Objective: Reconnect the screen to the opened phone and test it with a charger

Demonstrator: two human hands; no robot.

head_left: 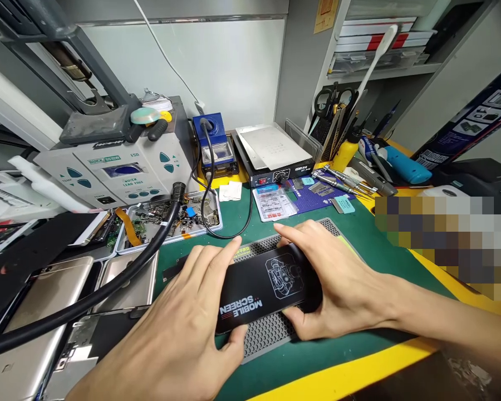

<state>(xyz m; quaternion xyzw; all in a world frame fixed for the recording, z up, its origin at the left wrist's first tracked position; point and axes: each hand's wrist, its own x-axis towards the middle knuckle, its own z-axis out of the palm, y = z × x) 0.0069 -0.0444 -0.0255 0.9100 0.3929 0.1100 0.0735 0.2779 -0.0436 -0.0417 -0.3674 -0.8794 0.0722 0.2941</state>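
A black phone screen [253, 281] with the printed words "MOBILE SCREEN" and a line drawing lies between my two hands, slightly tilted. My left hand [183, 317] grips its left end, thumb on the near edge and fingers along the far edge. At the other end my right hand [338, 278] holds it the same way, thumb below and fingers above. Under the screen is a grey honeycomb-patterned pad [271, 333] on a green work mat [317, 362]. A dark strip [173, 272] sticks out beyond my left fingers; what it belongs to is hidden.
A thick black hose [121, 287] arcs across the left, over phone housings [62, 312]. Behind are a parts tray [209, 214], a hot air station [121, 172], a soldering iron stand [212, 147] and a heating plate [275, 147]. Tweezers [342, 179] and a yellow bottle [345, 151] stand back right.
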